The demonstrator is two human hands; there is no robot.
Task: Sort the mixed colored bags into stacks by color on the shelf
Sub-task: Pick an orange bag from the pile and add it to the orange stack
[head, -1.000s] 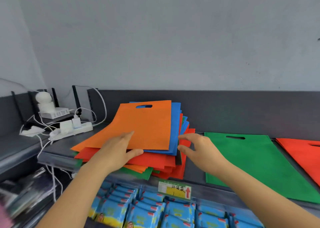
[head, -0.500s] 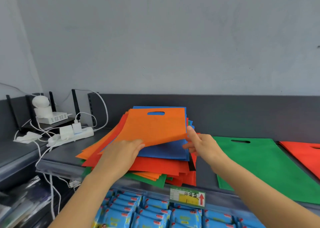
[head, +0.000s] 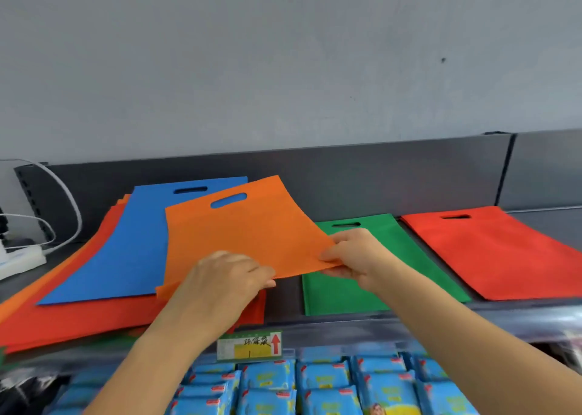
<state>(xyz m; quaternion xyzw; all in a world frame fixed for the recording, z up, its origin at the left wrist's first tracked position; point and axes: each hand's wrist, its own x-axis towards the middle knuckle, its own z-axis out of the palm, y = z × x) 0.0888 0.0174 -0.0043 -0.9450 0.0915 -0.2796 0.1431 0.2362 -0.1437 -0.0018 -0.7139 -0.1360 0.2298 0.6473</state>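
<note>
An orange bag is lifted off the mixed pile, tilted, its handle slot at the far end. My left hand grips its near edge and my right hand pinches its near right corner. Beneath it a blue bag tops the mixed pile, with red bags and orange edges showing under that. To the right a green bag lies flat on the dark shelf, partly hidden by my right hand. A red bag lies flat further right.
A white power strip with white cables sits at the shelf's left end. A price label hangs on the shelf's front edge. Blue packets fill the shelf below. A dark back panel runs behind the bags.
The orange bag has come up off the pile and moved right, uncovering the blue bag. Both hands now hold its near edge. The view has shifted right.
</note>
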